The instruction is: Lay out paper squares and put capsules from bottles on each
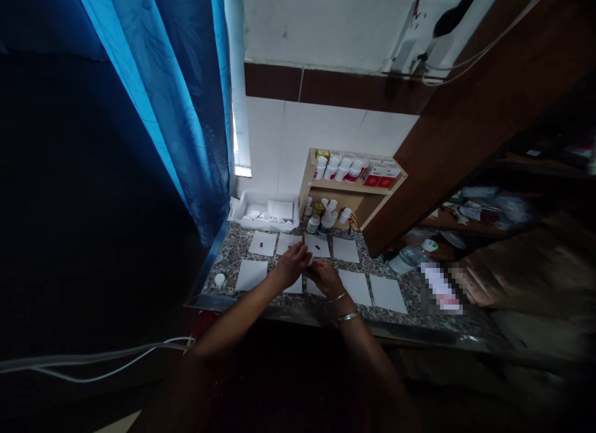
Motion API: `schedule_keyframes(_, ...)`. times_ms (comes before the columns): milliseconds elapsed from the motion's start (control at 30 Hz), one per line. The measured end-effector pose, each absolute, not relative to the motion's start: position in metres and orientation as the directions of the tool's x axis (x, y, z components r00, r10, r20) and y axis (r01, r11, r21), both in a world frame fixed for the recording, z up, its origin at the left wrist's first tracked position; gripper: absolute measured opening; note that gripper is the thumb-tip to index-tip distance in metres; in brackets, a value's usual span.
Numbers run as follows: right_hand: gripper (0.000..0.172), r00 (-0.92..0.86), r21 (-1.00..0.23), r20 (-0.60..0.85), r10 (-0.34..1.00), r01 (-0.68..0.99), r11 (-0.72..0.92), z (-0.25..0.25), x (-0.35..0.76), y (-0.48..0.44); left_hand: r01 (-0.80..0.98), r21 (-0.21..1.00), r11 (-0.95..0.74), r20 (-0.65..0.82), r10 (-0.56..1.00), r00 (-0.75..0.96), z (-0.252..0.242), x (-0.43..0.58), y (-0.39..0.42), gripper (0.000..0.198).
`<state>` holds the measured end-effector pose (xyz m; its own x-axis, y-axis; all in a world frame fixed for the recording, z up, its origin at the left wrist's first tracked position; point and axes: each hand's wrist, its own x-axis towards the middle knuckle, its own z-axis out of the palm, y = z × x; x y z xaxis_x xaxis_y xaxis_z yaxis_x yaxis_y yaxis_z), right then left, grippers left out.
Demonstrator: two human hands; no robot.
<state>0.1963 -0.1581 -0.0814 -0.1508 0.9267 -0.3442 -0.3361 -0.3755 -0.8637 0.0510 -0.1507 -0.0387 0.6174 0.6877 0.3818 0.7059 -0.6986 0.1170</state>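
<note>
Over white paper squares on a granite counter, hands together on a small white object.

a small dispensary: medicine bottles shelved behind a granite counter

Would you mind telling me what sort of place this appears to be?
It looks like a small dispensary: white medicine bottles on a wooden shelf, paper squares with small red pills on a stone counter.
</note>
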Motion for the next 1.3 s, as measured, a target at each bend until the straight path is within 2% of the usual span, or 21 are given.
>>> schedule_keyframes(167, 0.032, -0.092, -0.887, -0.332, 0.939, -0.308, -0.344, -0.078, 0.193, -0.158, 0.722, 0.134, -0.679, 0.358, 0.712, 0.604, -0.033, 0.051, -0.151, 0.023)
schedule_keyframes(367, 0.028, -0.162, -0.853, -0.350, 0.923, -0.351, -0.385, -0.082, 0.194, -0.161, 0.728, 0.127, -0.674, 0.330, 0.721, 0.609, -0.038, 0.053, -0.156, 0.022)
schedule_keyframes(567, 0.021, -0.102, -0.927, -0.278, 0.955, -0.232, -0.295, -0.076, 0.198, -0.171, 0.719, 0.113, -0.686, 0.391, 0.696, 0.602, -0.027, 0.061, -0.165, 0.022)
schedule_keyframes(667, 0.017, -0.093, -0.937, -0.263, 0.960, -0.213, -0.277, -0.075, 0.196, -0.172, 0.725, 0.106, -0.681, 0.343, 0.709, 0.616, -0.020, 0.064, -0.165, 0.019)
schedule_keyframes(767, 0.018, -0.082, -0.951, -0.258, 0.963, -0.157, -0.268, -0.070, 0.197, -0.177, 0.721, 0.098, -0.686, 0.319, 0.708, 0.630, -0.008, 0.065, -0.171, 0.019)
schedule_keyframes(833, 0.022, -0.058, -0.963, -0.229, 0.972, -0.132, -0.235, -0.064, 0.200, -0.182, 0.700, 0.075, -0.710, 0.371, 0.671, 0.641, 0.001, 0.065, -0.177, 0.023)
schedule_keyframes(900, 0.027, -0.038, -0.969, -0.201, 0.979, -0.136, -0.205, -0.059, 0.201, -0.185, 0.686, 0.046, -0.726, 0.404, 0.641, 0.652, 0.009, 0.065, -0.181, 0.026)
schedule_keyframes(967, 0.025, -0.027, -0.964, -0.215, 0.976, -0.151, -0.217, -0.059, 0.199, -0.186, 0.688, 0.031, -0.725, 0.369, 0.648, 0.666, 0.009, 0.065, -0.179, 0.024)
schedule_keyframes(1100, 0.014, -0.074, -0.920, -0.308, 0.949, -0.230, -0.317, -0.073, 0.190, -0.184, 0.709, 0.069, -0.702, 0.228, 0.703, 0.674, -0.007, 0.064, -0.167, 0.016)
schedule_keyframes(1300, 0.019, -0.110, -0.899, -0.310, 0.944, -0.291, -0.329, -0.086, 0.192, -0.186, 0.724, 0.176, -0.667, 0.255, 0.741, 0.621, -0.023, 0.055, -0.166, 0.017)
